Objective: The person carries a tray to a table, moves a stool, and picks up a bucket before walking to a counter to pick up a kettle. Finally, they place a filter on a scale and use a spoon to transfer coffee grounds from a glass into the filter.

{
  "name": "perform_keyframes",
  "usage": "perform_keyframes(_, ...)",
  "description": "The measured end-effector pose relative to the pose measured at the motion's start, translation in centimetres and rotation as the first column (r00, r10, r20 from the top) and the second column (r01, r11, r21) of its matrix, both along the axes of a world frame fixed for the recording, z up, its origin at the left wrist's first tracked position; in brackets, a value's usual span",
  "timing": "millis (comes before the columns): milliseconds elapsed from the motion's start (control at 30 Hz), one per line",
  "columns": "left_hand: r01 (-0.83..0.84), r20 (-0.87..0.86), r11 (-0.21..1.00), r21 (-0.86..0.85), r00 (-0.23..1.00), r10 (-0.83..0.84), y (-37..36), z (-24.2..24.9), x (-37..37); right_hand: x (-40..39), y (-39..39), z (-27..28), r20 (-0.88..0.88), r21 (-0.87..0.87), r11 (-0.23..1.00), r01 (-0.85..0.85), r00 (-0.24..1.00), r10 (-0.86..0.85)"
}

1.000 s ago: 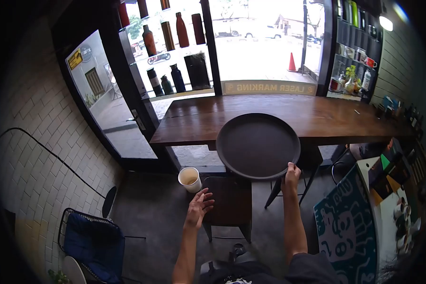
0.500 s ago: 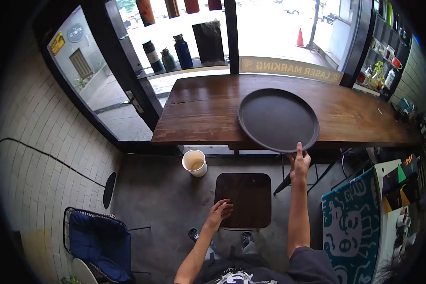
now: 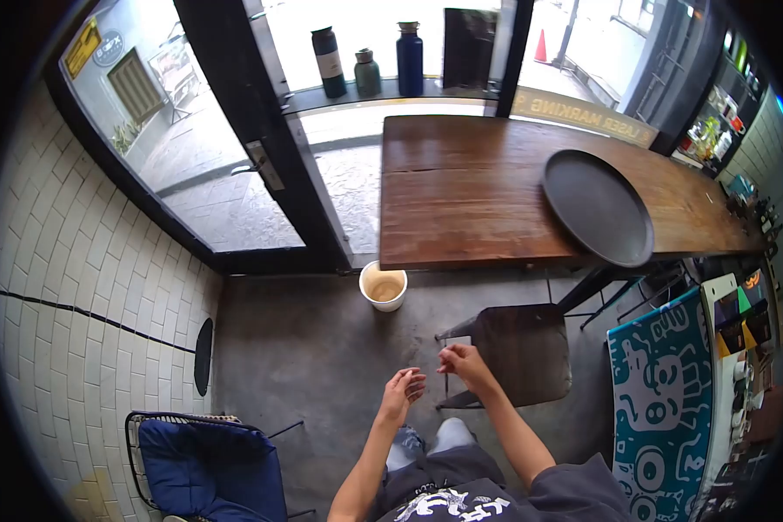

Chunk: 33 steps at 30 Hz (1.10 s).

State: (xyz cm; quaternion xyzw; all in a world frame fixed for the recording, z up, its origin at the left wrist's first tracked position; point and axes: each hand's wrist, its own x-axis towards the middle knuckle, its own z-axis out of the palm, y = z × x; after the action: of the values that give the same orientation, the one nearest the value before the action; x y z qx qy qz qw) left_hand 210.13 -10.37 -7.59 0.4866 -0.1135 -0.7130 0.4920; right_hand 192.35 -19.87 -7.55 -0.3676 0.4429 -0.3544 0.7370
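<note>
My left hand [image 3: 402, 393] is in the air in front of my body, its fingers loosely bent and a little apart, with nothing in it. Beside it is my right hand [image 3: 467, 367], also empty, its fingers relaxed and half curled. The right hand is nearest a dark wooden stool [image 3: 524, 355] and appears just left of its seat. A round black tray [image 3: 598, 209] lies on the brown wooden table [image 3: 461, 191], with its near rim at the table's front edge. Neither hand touches the tray.
A white bucket [image 3: 384, 289] stands on the floor by the table's left corner. At lower left is a blue-cushioned chair [image 3: 209, 470]. Several bottles, including a dark blue bottle [image 3: 410, 61], line the window ledge. A glass door [image 3: 191, 139] is at left, a teal patterned panel [image 3: 661, 400] at right.
My right hand has let go of the tray and come back toward my left hand. The tray now rests on the table. My view has turned left and the stool appears further right.
</note>
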Motion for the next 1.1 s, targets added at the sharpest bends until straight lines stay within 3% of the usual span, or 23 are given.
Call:
perform_keyframes(67, -0.113, 0.002, 0.994, 0.002, 0.994, 0.113, -0.4, -0.4, 3.0, 4.4, -0.4, -0.6, -0.006, 0.108, 0.99, -0.092, 0.996, 0.093)
perform_keyframes(200, -0.258, 0.007, 0.966, 0.005, 0.966, 0.258, -2.2, -1.9, 8.3, 10.8, -3.0, -4.8, -0.071, 0.119, 0.984, -0.132, 0.987, 0.141)
perform_keyframes(367, -0.3, 0.023, 0.951, 0.078, 0.954, 0.299, -5.0, -6.6, 12.7, 15.5, -6.2, -12.6, -0.16, 0.296, 0.946, -0.13, 0.97, 0.183)
perform_keyframes(500, -0.301, -0.002, 0.943, 0.143, 0.952, 0.305, -7.9, -12.7, 14.9, 17.9, -9.6, -20.5, -0.225, 0.426, 0.905, -0.003, 0.968, 0.109)
perform_keyframes(567, -0.309, -0.006, 0.927, 0.211, 0.948, 0.317, -9.7, -16.9, 15.7, 18.7, -12.5, -26.2, -0.366, 0.476, 0.878, 0.043, 0.918, 0.153)
perform_keyframes(800, -0.322, -0.035, 0.916, 0.24, 0.94, 0.34, -15.2, -27.4, 18.3, 20.9, -20.3, -42.7, -0.498, 0.528, 0.804, 0.275, 0.867, 0.03)
perform_keyframes(967, -0.241, -0.031, 0.932, 0.269, 0.965, 0.259, -16.7, -33.5, 18.6, 24.1, -26.1, -49.5, -0.407, 0.597, 0.687, 0.415, 0.894, -0.187)
perform_keyframes(1033, -0.203, -0.018, 0.939, 0.279, 0.976, 0.216, -16.5, -35.4, 18.6, 23.9, -27.5, -53.0, -0.342, 0.642, 0.655, 0.398, 0.914, -0.22)
perform_keyframes(1100, -0.188, -0.019, 0.935, 0.3, 0.979, 0.204, -16.2, -36.6, 18.7, 25.6, -28.5, -52.7, -0.505, 0.595, 0.603, 0.532, 0.831, -0.234)
